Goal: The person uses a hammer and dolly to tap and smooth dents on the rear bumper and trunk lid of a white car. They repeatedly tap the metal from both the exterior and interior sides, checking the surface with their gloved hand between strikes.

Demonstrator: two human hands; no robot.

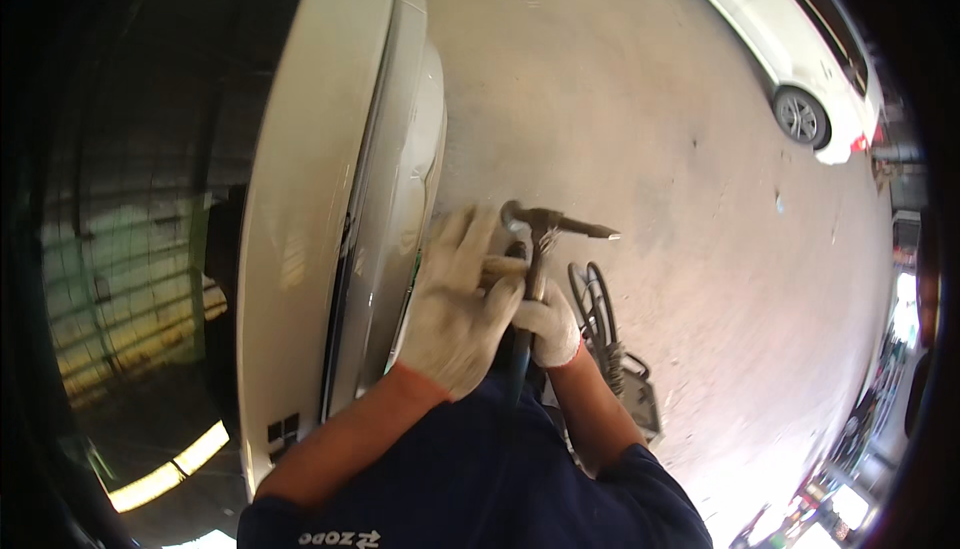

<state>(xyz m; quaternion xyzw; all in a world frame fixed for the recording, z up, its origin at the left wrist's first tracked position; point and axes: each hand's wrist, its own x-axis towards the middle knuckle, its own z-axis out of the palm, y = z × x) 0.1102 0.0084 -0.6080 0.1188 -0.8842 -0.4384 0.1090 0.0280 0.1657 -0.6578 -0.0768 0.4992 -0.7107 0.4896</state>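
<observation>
My right hand, in a pale work glove with a red cuff, is wrapped round the handle of a hammer. The hammer's head is up, with a round face on the left and a tapering end pointing right. Close on its left is my left hand, also gloved. Some of its fingers are stretched out, while the thumb and a forefinger reach toward the handle. Whether they touch it is unclear. A dark rounded tip shows beside the handle; its kind is hard to make out.
A white car body runs along my left, with a dented bumper. By my right forearm stands a grey box-shaped machine with a looped black cable. Another white car is parked on the concrete floor, far right.
</observation>
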